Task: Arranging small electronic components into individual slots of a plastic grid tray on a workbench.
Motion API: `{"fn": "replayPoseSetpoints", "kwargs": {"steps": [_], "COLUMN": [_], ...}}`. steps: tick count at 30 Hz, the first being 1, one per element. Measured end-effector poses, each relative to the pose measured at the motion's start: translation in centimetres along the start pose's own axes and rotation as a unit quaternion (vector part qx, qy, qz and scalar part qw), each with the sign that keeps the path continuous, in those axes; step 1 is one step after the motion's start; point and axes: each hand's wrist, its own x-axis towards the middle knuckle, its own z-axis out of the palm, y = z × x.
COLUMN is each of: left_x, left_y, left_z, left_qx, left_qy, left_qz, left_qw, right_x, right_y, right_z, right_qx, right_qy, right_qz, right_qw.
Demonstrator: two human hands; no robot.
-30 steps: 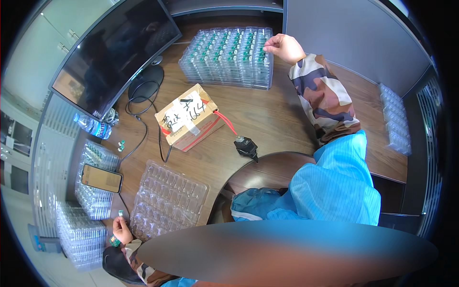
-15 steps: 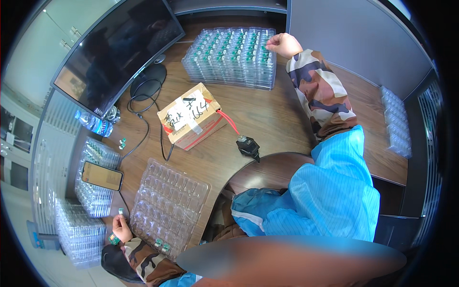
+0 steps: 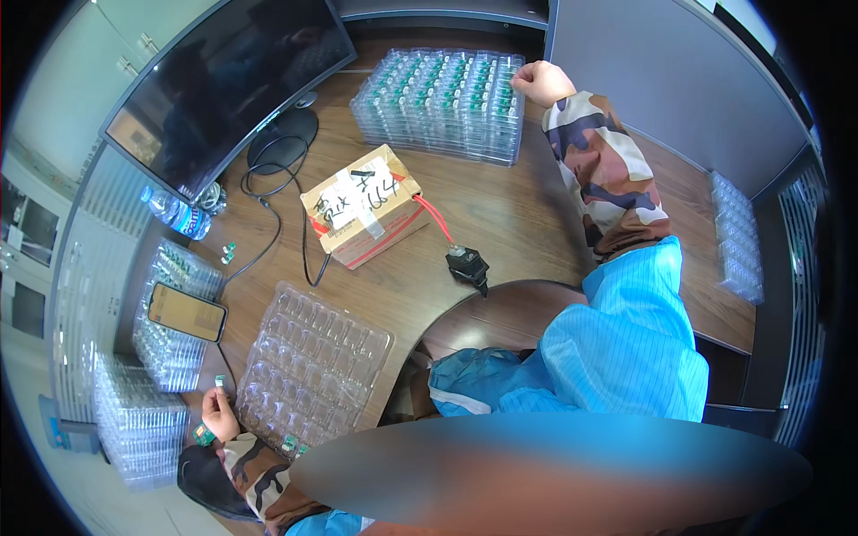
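At the far left edge of the worktop, stacks of clear blister trays hold small green-capped vials, and a phone with an orange screen lies on one stack. Just right of them, the left hand is closed around a small green-capped piece beside the near left corner of the empty clear tray, whose pockets are almost all bare; a couple of green pieces sit along its near edge. Farther back stand a water bottle, a dark monitor and a taped cardboard box with a red strap leading to a small black device. At the far right of centre, a stack of filled trays carries rows of green-capped vials; the right hand is curled into a fist at its right edge, and what it grips cannot be told. More clear trays sit far right.

Compared with half a second ago, both hands hold nearly the same places, the left one having barely shifted.
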Motion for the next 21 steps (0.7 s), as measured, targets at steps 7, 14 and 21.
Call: {"fn": "replayPoseSetpoints", "kwargs": {"steps": [7, 14, 21], "left_x": [0.1, 0.1, 0.0], "left_y": [-0.4, -1.3, -1.0], "left_z": [-0.4, -0.1, 0.9], "left_qx": [0.032, 0.079, 0.037], "left_qy": [-0.006, 0.061, 0.094], "left_qz": [-0.012, 0.021, 0.013], "left_qw": [0.999, 0.995, 0.995], "right_x": [-0.1, -6.9, -16.0], "right_y": [-2.4, -17.4, -31.0], "right_z": [-0.2, -0.7, 3.5], "right_qx": [0.109, 0.352, 0.345], "right_qy": [0.126, 0.010, -0.254], "right_qz": [-0.113, -0.359, -0.490], "right_qw": [0.980, 0.864, 0.760]}}
